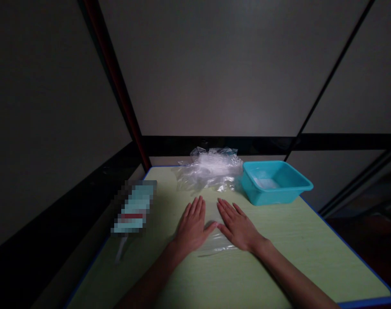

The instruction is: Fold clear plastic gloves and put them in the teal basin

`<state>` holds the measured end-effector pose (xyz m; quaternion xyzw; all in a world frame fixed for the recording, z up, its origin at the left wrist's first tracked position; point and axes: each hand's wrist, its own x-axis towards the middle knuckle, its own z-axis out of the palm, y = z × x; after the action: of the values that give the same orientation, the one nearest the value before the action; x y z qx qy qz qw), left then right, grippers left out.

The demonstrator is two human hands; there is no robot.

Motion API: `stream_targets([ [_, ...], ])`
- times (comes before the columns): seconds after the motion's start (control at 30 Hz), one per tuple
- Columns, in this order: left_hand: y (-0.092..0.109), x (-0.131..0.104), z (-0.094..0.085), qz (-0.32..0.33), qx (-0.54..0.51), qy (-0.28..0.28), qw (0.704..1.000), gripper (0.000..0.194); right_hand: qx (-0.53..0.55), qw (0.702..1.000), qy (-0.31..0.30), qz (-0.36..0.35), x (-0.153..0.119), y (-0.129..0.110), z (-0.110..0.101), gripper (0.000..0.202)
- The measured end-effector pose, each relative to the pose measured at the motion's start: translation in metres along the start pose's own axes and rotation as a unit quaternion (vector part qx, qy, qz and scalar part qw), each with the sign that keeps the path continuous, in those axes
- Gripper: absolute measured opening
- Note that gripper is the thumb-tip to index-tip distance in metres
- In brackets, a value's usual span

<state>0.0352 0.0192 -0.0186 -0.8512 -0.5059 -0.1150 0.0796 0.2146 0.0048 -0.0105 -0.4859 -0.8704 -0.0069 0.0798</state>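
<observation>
Thin, clear plastic film (219, 243) — likely limp, slippery, best edge-pinched — is covered by flattened, ungrasping left hand (192, 226) and right hand (239, 225).

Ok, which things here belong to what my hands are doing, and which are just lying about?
Likely the job: left hand, right hand, clear plastic under them; perhaps the crumpled plastic heap, turquoise basin.

Seemingly lying about: pixelated item at left.

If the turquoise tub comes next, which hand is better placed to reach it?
Probably the right hand: it lies nearer the tub. The left hand is farther off. Both lie flat by the clear plastic, gripping nothing.
</observation>
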Motion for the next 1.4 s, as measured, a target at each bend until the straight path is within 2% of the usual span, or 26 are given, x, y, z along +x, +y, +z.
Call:
stream_targets([
  [0.5,0.006,0.002,-0.007,-0.024,-0.003,-0.04,0.999,0.077,0.0,1.0,-0.016,0.005,0.001,0.0,-0.002,0.061],
  [0.77,-0.006,-0.003,-0.005,-0.039,0.004,-0.034,0.999,0.074,-0.007,1.0,-0.017,0.01,0.002,0.0,-0.003,0.06],
  [0.87,-0.001,-0.005,-0.008,-0.051,-0.001,-0.014,0.999,0.072,-0.007,1.0,-0.018,0.007,0.002,0.001,-0.001,0.06],
  [0.97,0.016,-0.004,-0.013,-0.025,-0.02,0.005,0.999,0.073,-0.012,1.0,-0.019,0.002,0.002,0.003,0.001,0.058],
  [1.1,0.037,-0.001,-0.012,0.022,-0.043,-0.012,0.999,0.074,-0.016,1.0,-0.021,0.003,0.003,0.004,0.004,0.059],
  [1.4,0.028,-0.007,-0.008,0.035,-0.026,-0.009,0.999,0.07,-0.015,1.0,-0.018,0.002,0.003,0.002,0.002,0.059],
])
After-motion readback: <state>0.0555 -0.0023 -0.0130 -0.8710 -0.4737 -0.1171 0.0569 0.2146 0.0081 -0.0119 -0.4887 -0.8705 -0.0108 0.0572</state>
